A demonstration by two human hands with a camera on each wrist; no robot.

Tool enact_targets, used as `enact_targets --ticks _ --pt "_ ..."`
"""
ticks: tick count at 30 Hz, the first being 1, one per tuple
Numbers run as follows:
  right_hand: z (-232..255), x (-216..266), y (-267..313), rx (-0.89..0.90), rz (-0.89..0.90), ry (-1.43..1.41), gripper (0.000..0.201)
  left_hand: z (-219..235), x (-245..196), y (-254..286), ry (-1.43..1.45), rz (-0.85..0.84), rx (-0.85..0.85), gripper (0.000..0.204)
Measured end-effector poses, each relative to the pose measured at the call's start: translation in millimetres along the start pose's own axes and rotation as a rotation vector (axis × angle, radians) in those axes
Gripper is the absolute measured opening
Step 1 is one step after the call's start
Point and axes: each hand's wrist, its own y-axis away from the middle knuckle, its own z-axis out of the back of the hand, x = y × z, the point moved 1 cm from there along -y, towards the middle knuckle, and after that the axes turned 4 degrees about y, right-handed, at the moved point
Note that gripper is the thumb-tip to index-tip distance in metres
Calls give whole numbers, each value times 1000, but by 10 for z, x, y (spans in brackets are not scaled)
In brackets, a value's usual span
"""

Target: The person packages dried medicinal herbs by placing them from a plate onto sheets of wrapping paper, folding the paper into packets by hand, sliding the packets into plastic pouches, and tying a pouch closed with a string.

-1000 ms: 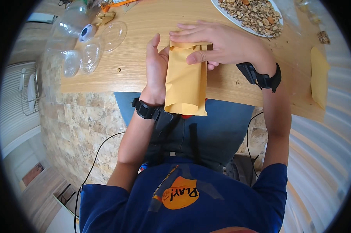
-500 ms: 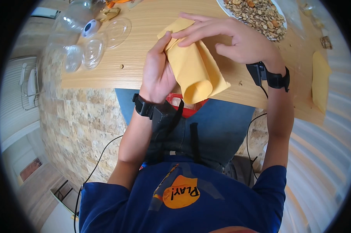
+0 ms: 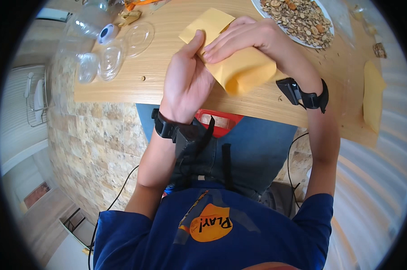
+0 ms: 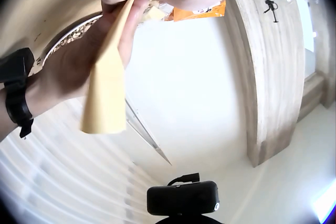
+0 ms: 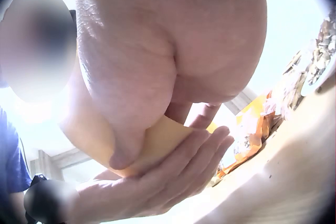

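Held between 2 hands above the near half of the table (image 3: 109,92): a yellow paper packet (image 3: 250,68), slanted from far left to near right. Along its left side and underneath: the left hand (image 3: 185,83), palm up, thumb against the paper, fingers stretched out below in the right wrist view, gripping the packet. Across its top, from the right: the right hand (image 3: 257,38), fingers laid over the middle of the paper, thumb pressed to it in the right wrist view, gripping it too. Far-left end of the paper flat, poking out beyond the fingers; near-right end bulging and blurred, jutting out on the near side of the right hand. Contents impossible to tell.

Far right, just beyond the right hand: a white plate (image 3: 257,6) with a heap of dried pieces (image 3: 298,21). Farther right, well apart from the left hand: a flat yellow paper piece (image 3: 373,96). On the left: clear plastic lids (image 3: 111,62) and a small brown bit (image 3: 143,78). Nearer than the table edge, by the lap: a red container (image 3: 234,120).
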Motion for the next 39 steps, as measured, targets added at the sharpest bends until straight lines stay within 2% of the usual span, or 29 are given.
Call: enact_targets --ticks 2,3,4,5,6,7,8,9,10,11,13,14,16,17,19,21,23,25,27,29,30,31,32,34,35,36,37,38,39 --pt "51 24 3 -14 -25 -31 24 28 -25 10 -88 -19 73 43" --pt "83 81 -21 -50 -7 -33 23 -7 29 13 -257 -162 52 38" --pt "99 130 -41 -84 12 -34 22 24 8 16 -257 -159 52 38" --pt "90 164 -56 -85 11 -33 22 28 -15 24 -384 -208 71 35" --pt "83 193 -77 -167 9 121 19 23 -31 27 -511 -259 90 34" --pt "83 211 -85 -248 7 275 17 19 -16 27 -511 -259 91 34" --pt "67 177 -75 -248 7 275 17 -139 82 22 -649 -311 14 33" --pt "42 100 -51 -296 -92 133 42 -225 154 25 -786 -364 -64 33" --pt "20 40 -34 -342 -191 -10 67 -226 191 33 -786 -364 -63 33" --pt "-2 23 -31 -342 -191 -9 67 -232 225 38 -828 -358 -26 33" --pt "-22 -2 -34 -447 -224 -193 71 -248 259 68 -869 -350 14 33" --pt "10 -25 -30 -447 -226 -190 71 -251 277 83 -950 -281 -18 38" --pt "83 -44 -31 -286 14 270 63 -232 281 91 -1027 -211 -49 43" --pt "83 -15 -39 -283 12 271 63 -206 277 99 -1000 -157 -42 41" --pt "65 36 -55 -242 -184 117 57 -178 254 118 -970 -105 -34 40" --pt "71 10 -51 -220 -214 91 58 -174 228 135 -654 -46 65 43" --pt "94 32 -52 -200 -247 68 59 -189 233 118 -563 -46 128 47" --pt "133 110 -79 -161 -496 -103 56 -229 267 97 -475 -43 190 52" --pt "72 77 -68 -235 -490 -193 54 -251 339 84 -989 -187 -6 49" --pt "78 106 -56 -306 -477 -280 51 -221 359 59 -1104 -218 7 47" --pt "97 179 -65 -356 -476 -261 41 -205 352 52 -1220 -259 19 44" --pt "103 205 -90 -407 -468 -248 31 -184 346 49 -1233 -272 18 44" --pt "67 159 -86 -410 -449 -257 31 -161 341 43 -1170 -269 8 43" --pt "-18 1 -13 -448 -660 -331 17 -201 322 30 -1137 -283 -5 42" --pt "39 -5 -15 -335 -655 -173 21 -232 326 30 -1140 -308 -37 41" --pt "9 -45 3 -346 -627 -187 21 -262 334 13 -1144 -335 -67 40" --pt "-50 -97 22 -470 -574 -154 25 -212 315 -44 -1213 -424 -39 36" --pt "-81 -114 11 -598 -521 -121 29 -186 228 -74 -1424 -510 -116 31" --pt "-54 -12 -19 -597 -557 -34 28 -267 223 -105 -1557 -593 -160 29"
